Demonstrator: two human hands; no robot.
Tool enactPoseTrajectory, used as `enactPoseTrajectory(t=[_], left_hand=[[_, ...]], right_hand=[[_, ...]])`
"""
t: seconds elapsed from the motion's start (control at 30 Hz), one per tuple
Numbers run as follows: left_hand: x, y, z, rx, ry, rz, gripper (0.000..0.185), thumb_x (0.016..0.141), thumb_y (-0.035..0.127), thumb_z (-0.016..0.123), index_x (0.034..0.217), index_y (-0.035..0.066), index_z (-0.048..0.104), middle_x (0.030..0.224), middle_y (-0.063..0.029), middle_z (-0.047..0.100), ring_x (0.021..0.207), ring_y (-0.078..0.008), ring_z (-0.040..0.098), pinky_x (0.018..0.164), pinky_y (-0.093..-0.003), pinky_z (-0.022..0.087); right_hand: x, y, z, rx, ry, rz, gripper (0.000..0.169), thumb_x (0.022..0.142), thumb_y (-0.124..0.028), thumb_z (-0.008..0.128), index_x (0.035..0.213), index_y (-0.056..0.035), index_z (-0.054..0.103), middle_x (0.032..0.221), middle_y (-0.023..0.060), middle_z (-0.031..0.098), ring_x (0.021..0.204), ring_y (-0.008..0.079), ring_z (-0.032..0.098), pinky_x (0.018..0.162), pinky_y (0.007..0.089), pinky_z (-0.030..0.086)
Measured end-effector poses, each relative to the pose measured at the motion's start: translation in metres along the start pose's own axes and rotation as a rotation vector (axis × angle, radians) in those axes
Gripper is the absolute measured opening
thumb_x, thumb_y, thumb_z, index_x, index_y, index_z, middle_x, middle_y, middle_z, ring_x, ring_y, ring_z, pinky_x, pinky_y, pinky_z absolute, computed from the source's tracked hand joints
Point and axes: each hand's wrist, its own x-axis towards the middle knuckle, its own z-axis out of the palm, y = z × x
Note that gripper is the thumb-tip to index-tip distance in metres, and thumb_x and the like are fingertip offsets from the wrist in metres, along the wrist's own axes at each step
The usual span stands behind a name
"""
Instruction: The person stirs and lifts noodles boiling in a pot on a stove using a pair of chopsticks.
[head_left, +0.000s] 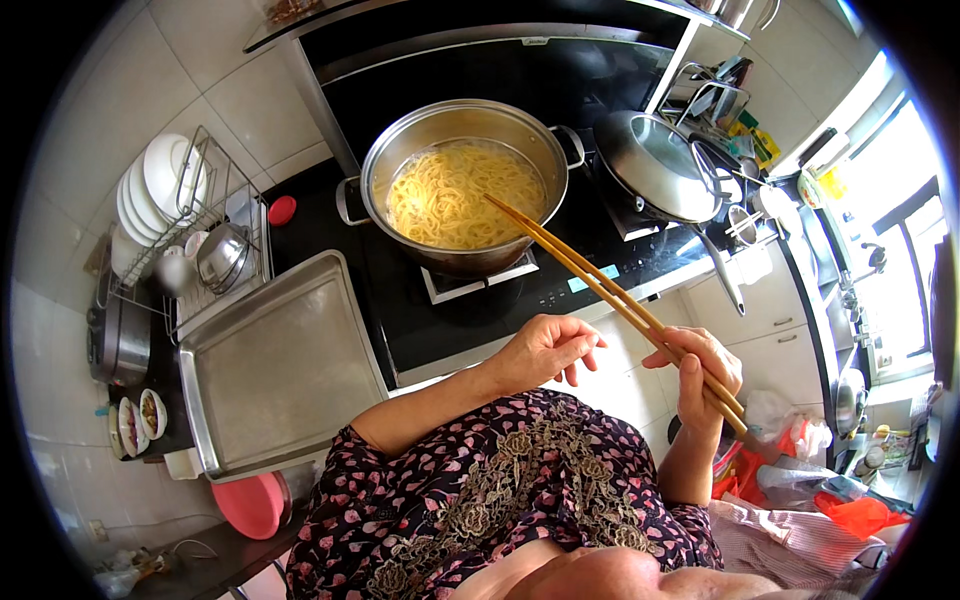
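My right hand (701, 367) grips a pair of long wooden cooking chopsticks (600, 281) near their upper ends. Their tips reach over the near rim of a large steel pot (465, 112) and meet the yellow noodles (450, 199) lying in cloudy liquid. The pot stands on a black glass gas stove (337, 255). My left hand (551, 349) hovers in front of the stove's near edge with fingers loosely curled and apart, holding nothing.
Left of the stove lies a large metal tray (281, 367), beside a wire dish rack (225, 172) with plates and bowls. A lidded wok (660, 169) occupies the right burner, its handle (720, 274) jutting over the front edge. A red lid (282, 211) rests left of the pot.
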Motion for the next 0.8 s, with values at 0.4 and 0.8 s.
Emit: enactPoseTrajectory(t=[0.4, 0.8], left_hand=[[0.003, 0.004, 0.006, 0.002, -0.012, -0.002, 0.028, 0.099, 0.025, 0.049, 0.108, 0.004, 0.065, 0.085, -0.0039, 0.068, 0.064, -0.0082, 0.064, 0.053, -0.0189, 0.047], [0.003, 0.006, 0.012, 0.009, -0.019, -0.01, 0.028, 0.1, 0.027, 0.049, 0.108, 0.005, 0.066, 0.085, -0.0038, 0.068, 0.065, -0.0081, 0.064, 0.054, -0.0189, 0.047]], right_hand=[[-0.009, 0.005, -0.003, 0.023, 0.008, 0.008, 0.023, 0.093, -0.014, 0.055, 0.097, 0.0063, 0.064, 0.082, 0.0169, 0.067, 0.062, 0.0219, 0.069, 0.056, 0.0273, 0.053], [-0.012, 0.004, -0.007, -0.027, -0.028, 0.021, 0.023, 0.093, -0.01, 0.048, 0.099, 0.0061, 0.064, 0.084, 0.0192, 0.07, 0.062, 0.0212, 0.069, 0.064, 0.0275, 0.052]])
